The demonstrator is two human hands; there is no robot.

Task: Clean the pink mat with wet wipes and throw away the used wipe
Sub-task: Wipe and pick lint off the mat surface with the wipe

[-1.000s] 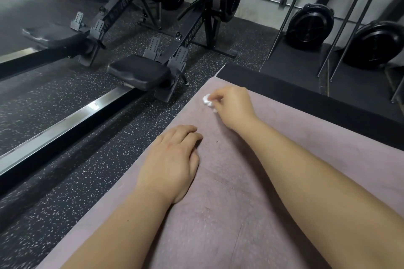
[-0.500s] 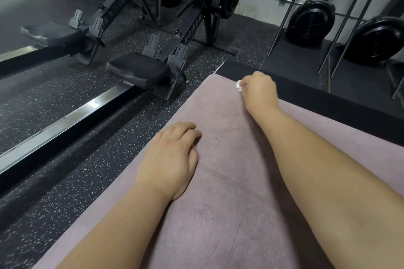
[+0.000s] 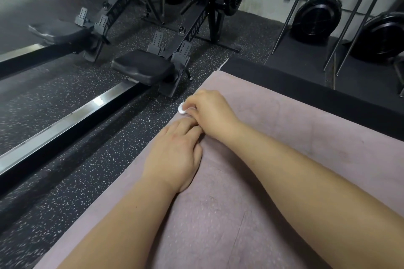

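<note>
Small balled white wet wipe (image 3: 182,109) is pinched in right hand (image 3: 209,113) at left edge of dusty-pink padded mat (image 3: 284,159). Left hand (image 3: 175,155) is laid flat on mat, fingers straight. Wipe judged light, limp, damp; best gripped bunched at fingertips.

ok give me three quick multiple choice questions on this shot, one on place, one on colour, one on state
1. Where is the wipe?
A. on the mat's far right side
B. at the left edge of the pink mat
C. on a rower seat

2. What colour is the wipe?
A. white
B. blue
C. yellow

3. What is the left hand doing?
A. gripping a bottle
B. raised in the air
C. resting flat on the mat

Answers:
1. B, the right hand pinches it where the mat meets the speckled floor.
2. A, it shows white beside that hand.
3. C, it lies straight on the mat, holding nothing.
</note>
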